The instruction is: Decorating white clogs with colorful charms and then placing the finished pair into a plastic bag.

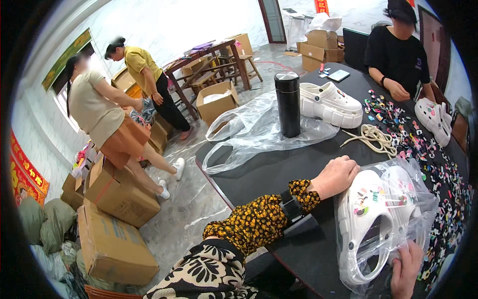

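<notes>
A pair of white clogs (366,199) with colourful charms lies inside a clear plastic bag (423,199) on the dark table, toes pointing away from me. My left hand (336,177) is closed at the bag's far left corner, beside the toe of the left clog; its fingertips are partly hidden. At the near end, my right hand (407,269) grips the bag around the heel of the right clog, thumb and fingers on either side of it. Crinkled plastic covers both shoes.
Loose charms (398,127) spread along the table's right side. Beyond the bag are a cord (373,139), a black bottle (287,104) on empty plastic bags (239,127), and a white clog (331,104). A co-worker holds another clog (433,119). Two people stand near cardboard boxes (114,244) at left.
</notes>
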Available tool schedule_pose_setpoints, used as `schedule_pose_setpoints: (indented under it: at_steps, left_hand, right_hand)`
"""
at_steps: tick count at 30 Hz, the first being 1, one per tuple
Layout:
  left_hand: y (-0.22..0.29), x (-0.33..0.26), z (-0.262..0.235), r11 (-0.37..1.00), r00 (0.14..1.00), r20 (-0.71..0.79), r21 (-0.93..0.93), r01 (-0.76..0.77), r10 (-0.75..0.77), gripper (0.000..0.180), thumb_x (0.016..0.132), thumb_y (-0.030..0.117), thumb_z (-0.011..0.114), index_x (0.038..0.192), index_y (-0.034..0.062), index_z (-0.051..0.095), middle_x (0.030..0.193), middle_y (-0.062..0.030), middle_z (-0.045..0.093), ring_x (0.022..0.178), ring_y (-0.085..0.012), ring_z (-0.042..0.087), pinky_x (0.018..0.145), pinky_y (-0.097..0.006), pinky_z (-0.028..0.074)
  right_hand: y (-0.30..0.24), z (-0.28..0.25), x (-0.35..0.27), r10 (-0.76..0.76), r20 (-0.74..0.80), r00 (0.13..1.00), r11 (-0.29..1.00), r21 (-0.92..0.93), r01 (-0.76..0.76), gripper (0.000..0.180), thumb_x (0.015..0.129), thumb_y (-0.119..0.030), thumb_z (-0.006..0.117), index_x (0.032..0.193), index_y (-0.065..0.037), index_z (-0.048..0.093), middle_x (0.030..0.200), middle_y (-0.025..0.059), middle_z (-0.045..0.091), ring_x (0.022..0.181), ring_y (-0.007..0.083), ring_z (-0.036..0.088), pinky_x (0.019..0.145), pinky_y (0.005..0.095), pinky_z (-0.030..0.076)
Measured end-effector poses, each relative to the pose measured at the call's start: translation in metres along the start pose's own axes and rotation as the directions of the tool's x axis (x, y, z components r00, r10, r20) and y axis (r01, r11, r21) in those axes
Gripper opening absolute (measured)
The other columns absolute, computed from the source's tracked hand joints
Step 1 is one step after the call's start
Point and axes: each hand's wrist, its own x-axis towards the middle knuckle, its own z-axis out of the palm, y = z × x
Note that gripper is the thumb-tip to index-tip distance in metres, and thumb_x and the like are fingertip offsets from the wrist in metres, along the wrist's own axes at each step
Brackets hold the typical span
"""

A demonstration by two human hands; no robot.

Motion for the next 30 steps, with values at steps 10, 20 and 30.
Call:
schedule_pose_setpoints:
  at_steps: [10, 20, 30]
  left_hand:
    - [0.002, -0.001, 0.002, 0.998, 1.000, -0.002, 0.068, 0.007, -0.007, 0.023, 0.088, 0.021, 0.055, 0.085, -0.0006, 0.063, 0.085, -0.0188, 0.060, 0.084, -0.0345, 0.057, 0.075, -0.041, 0.047]
    - [-0.003, -0.003, 0.002, 0.992, 1.000, 0.020, 0.125, 0.001, -0.003, 0.021, 0.086, 0.020, 0.057, 0.086, -0.0003, 0.064, 0.085, -0.0184, 0.059, 0.084, -0.0347, 0.057, 0.075, -0.041, 0.047]
    - [0.000, -0.001, -0.005, 0.957, 0.995, 0.068, 0.285, 0.046, -0.068, 0.024, 0.086, 0.024, 0.057, 0.089, 0.0001, 0.063, 0.088, -0.0185, 0.058, 0.084, -0.0349, 0.058, 0.074, -0.041, 0.048]
  right_hand:
    - [-0.003, -0.009, 0.006, 0.020, 0.069, 0.997, 0.999, 0.046, -0.023, 0.031, 0.084, -0.005, 0.058, 0.115, -0.002, 0.058, 0.111, 0.0214, 0.057, 0.102, 0.0378, 0.053, 0.088, 0.0436, 0.041]
    - [-0.004, -0.006, 0.001, 0.059, -0.038, 0.998, 0.998, 0.019, -0.059, 0.029, 0.085, -0.009, 0.059, 0.113, -0.006, 0.062, 0.111, 0.0149, 0.059, 0.102, 0.0316, 0.055, 0.089, 0.0412, 0.040]
    - [0.003, 0.000, 0.000, 0.050, -0.078, 0.996, 0.994, 0.105, -0.042, 0.033, 0.085, -0.008, 0.059, 0.117, -0.001, 0.058, 0.109, 0.0192, 0.059, 0.100, 0.0356, 0.055, 0.087, 0.0432, 0.041]
